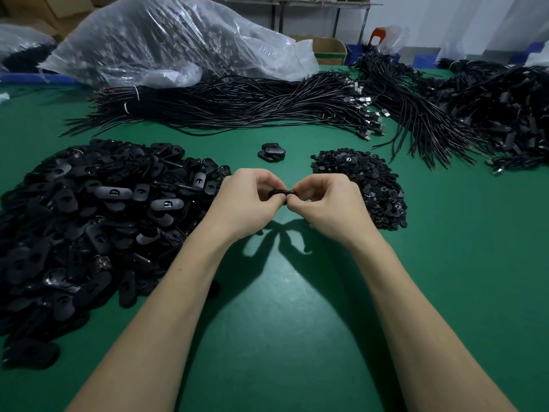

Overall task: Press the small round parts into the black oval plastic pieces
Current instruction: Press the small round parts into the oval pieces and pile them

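Head view — hands (282, 197) pinch oval piece (280, 193)

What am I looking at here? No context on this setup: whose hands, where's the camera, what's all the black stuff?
There is no machine here: a person works with two bare hands, and the single picture comes from a wide-angle camera worn on their head, looking forward and down.

The left hand and right hand meet above the green table, both pinching one black oval plastic piece. Whether a round part is already in it cannot be seen.

To the person's left lies a big heap of black oval plastic pieces; to the right, a smaller heap of small black round parts. Just beyond the hands sits a little stack of a few oval pieces, perhaps finished ones.

Further back lie bundles of thin black cables and a large clear plastic bag.
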Demonstrator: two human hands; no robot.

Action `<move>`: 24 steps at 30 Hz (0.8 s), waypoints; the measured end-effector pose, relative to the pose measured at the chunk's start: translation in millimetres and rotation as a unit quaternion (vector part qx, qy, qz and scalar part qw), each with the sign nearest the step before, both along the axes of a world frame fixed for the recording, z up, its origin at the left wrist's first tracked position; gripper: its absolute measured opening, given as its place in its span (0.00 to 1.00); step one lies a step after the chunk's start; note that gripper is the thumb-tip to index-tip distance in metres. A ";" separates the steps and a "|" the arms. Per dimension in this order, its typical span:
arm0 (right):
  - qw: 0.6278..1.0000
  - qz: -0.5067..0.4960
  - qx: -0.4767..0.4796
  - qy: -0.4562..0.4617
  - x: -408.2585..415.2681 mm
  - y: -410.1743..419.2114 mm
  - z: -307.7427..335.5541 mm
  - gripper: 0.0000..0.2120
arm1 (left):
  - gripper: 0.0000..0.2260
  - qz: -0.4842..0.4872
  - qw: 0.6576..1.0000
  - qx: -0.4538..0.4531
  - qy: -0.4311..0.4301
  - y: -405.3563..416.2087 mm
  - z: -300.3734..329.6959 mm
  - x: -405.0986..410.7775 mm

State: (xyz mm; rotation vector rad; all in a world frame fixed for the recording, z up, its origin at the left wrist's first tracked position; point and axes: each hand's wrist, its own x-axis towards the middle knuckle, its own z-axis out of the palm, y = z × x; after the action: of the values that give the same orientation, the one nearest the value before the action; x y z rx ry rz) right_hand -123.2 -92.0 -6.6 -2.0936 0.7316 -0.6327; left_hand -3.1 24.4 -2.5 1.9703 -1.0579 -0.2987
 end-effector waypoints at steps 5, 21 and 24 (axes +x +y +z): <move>0.998 0.064 0.007 -0.005 -4.7 -5.9 -2.5 0.11 | 0.03 0.019 0.997 -0.034 0.060 -0.2 -4.0 5.2; 0.997 0.059 -0.041 0.011 19.4 -5.6 4.5 0.08 | 0.04 0.052 0.988 -0.072 0.125 3.2 -10.5 18.6; 0.992 0.090 0.081 -0.029 24.1 -8.8 6.1 0.08 | 0.03 0.049 0.991 -0.050 0.112 7.2 -10.8 22.6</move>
State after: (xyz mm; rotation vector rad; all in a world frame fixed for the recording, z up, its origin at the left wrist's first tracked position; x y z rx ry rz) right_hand -99.1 -100.8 -0.5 -1.9568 0.5357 -0.5140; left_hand 19.4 31.5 -13.3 1.8433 -0.8154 -0.3949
